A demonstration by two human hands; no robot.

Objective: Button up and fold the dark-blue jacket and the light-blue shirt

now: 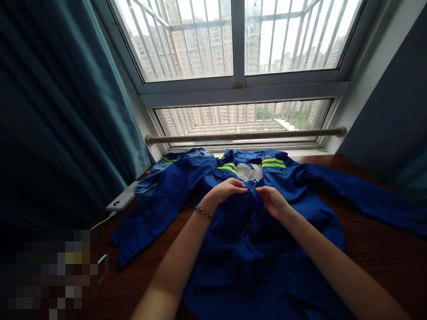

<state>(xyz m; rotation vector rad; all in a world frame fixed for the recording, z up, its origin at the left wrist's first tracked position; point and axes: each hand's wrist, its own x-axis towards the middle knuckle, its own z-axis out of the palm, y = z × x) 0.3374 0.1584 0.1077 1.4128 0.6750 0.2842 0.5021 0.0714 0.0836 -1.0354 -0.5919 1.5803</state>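
Observation:
A blue work jacket (247, 249) with yellow-green reflective stripes near the shoulders lies spread on a dark wooden table (376, 249), collar toward the window, sleeves stretched out left and right. My left hand (224, 190), with a beaded bracelet on the wrist, is closed in a pinch on the jacket's front just below the collar. My right hand (271, 198) pinches the opposite front edge, fingertips almost meeting the left hand's. What lies between the fingertips is too small to make out.
A grey power bank (122, 198) with a white cable lies at the table's left edge by the teal curtain (66, 111). A barred window (238, 66) with a rail stands behind the table. The lower left corner is pixelated.

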